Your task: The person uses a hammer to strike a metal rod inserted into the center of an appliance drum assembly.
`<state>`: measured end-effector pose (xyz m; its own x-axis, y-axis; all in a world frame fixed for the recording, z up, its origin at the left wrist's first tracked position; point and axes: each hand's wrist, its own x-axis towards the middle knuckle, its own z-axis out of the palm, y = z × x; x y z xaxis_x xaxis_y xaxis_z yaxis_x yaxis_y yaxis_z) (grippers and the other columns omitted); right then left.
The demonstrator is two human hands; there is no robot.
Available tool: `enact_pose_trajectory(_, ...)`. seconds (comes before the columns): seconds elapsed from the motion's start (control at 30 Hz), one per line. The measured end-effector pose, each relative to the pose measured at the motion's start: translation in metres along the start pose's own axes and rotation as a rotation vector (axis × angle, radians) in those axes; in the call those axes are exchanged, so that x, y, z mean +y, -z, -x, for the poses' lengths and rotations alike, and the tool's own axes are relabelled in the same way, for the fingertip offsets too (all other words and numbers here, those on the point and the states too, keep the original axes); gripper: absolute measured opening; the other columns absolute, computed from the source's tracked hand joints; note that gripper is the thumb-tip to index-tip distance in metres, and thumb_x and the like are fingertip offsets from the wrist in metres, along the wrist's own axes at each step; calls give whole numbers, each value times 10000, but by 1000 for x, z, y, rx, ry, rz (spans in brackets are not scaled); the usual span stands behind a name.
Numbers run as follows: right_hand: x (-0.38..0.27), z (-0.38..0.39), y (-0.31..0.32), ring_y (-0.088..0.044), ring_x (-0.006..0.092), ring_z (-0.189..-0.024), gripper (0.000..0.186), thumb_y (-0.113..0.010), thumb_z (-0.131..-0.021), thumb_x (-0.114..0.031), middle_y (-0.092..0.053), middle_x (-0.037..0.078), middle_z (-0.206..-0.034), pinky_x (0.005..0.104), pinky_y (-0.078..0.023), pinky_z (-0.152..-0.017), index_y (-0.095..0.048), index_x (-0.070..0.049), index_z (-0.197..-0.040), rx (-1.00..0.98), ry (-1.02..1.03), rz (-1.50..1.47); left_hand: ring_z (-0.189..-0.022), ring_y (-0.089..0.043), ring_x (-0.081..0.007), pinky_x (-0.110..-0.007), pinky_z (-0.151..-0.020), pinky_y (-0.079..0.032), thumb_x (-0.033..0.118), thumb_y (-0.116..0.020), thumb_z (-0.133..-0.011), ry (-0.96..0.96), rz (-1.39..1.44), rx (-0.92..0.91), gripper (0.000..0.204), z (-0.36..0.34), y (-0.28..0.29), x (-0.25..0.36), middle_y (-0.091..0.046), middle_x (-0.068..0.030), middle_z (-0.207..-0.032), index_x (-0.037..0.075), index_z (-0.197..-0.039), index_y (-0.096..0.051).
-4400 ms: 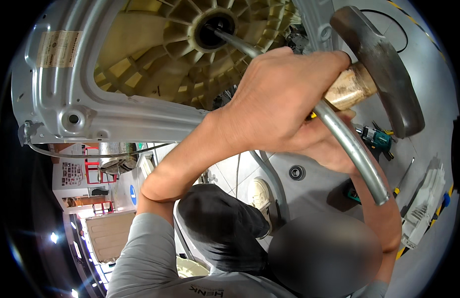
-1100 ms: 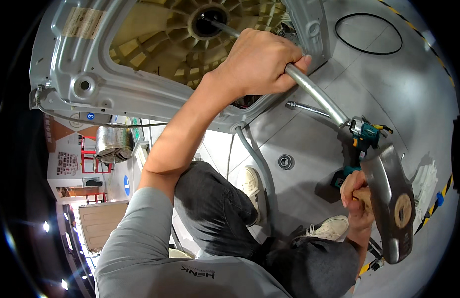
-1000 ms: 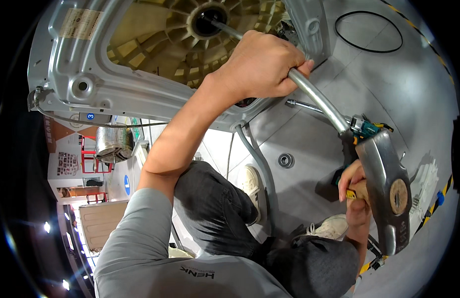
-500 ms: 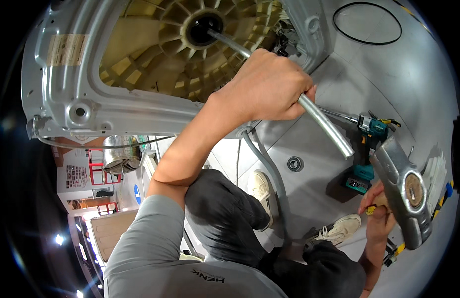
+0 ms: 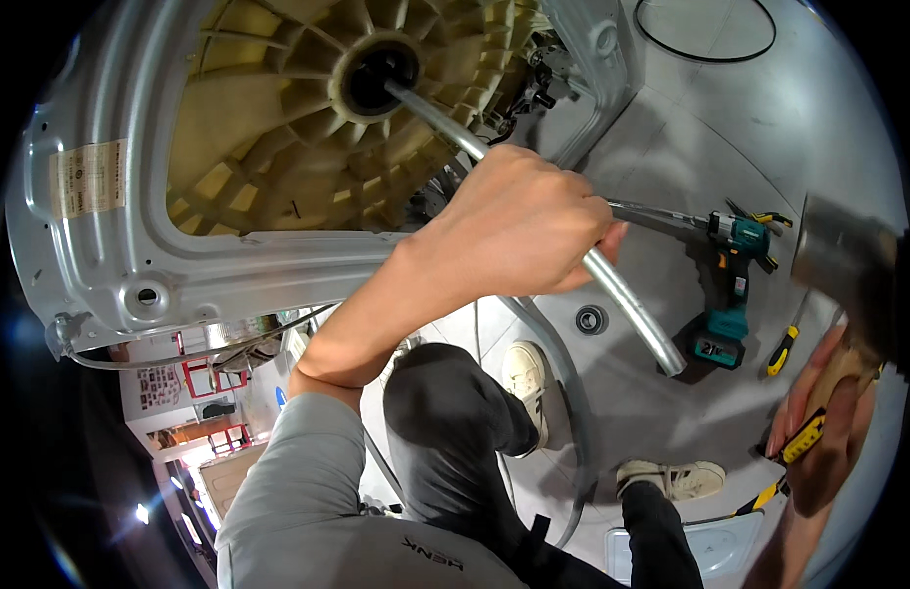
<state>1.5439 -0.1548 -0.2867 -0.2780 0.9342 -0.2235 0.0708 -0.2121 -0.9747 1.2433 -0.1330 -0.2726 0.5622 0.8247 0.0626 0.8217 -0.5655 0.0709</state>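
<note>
My left hand [image 5: 524, 221] is wrapped round a grey metal rod [image 5: 640, 319]. The rod's far end sits in the dark round hub [image 5: 381, 79] at the middle of a yellowish, ribbed plastic tub [image 5: 268, 93]. Its near end sticks out past my fist, slanting down to the right. At the right edge, my right hand [image 5: 823, 422] is closed round the wooden handle of a hammer, with a bit of yellow and black on the grip. The hammer head [image 5: 848, 270] is smeared by motion, raised to the right of the rod and apart from it.
A grey metal cabinet frame [image 5: 268, 260] surrounds the tub. On the floor lie a teal cordless impact wrench [image 5: 735, 245], a ring-shaped bearing [image 5: 591, 319], a yellow-handled screwdriver [image 5: 784, 348] and a black belt [image 5: 705, 59]. A grey hose [image 5: 578, 412] runs beside my shoe.
My right hand has swung the hammer up and to the right, away from the rod's near end. My left hand keeps its hold; the view has shifted slightly.
</note>
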Motion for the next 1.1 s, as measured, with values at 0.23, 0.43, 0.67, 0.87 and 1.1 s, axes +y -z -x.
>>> enact_pose_trajectory(0.23, 20, 25, -92, -354, 121, -357, 609, -370, -889, -594, -402, 60, -528, 226, -351, -317, -376, 6, -990, 372, 110, -695, -436, -478, -302, -388, -406, -358, 223, -575, -794, 55, -78, -17, 334, -4, -5, 1, -478, -87, -482, 52, -514, -508)
enact_pose_trajectory(0.43, 77, 74, -100, -401, 129, -352, 487, -388, -917, -506, -437, 52, -526, 233, -366, -329, -435, -28, -996, 495, -199, -694, -477, -473, -341, -409, -443, -368, 246, -562, -821, 15, -127, -104, 360, -8, 4, -1, -488, -129, -497, 18, -543, -537)
enact_pose_trajectory(0.67, 116, 83, -105, -444, 120, -388, 261, -447, -938, -279, -446, 37, -535, 238, -386, -369, -437, -20, -965, 266, -163, -802, -513, -472, -360, -422, -499, -382, 202, -595, -789, -15, -143, -129, 269, -13, -1, 3, -486, -172, -515, -6, -619, -598)
enact_pose_trajectory(0.87, 103, 90, -91, -417, 127, -358, 385, -425, -930, -450, -463, 45, -540, 247, -358, -318, -446, -65, -934, 398, 4, -1019, -526, -470, -367, -420, -495, -377, 196, -603, -786, 32, -155, -141, 241, -14, -6, 6, -483, -168, -510, -6, -656, -622)
enact_pose_trajectory(1.1, 84, 91, -80, -392, 130, -344, 350, -406, -939, -424, -430, 39, -518, 230, -333, -317, -473, -81, -939, 512, 75, -1086, -536, -490, -369, -431, -510, -391, 203, -597, -787, 19, -131, -140, 253, -10, -2, 4, -506, -170, -531, -1, -637, -608)
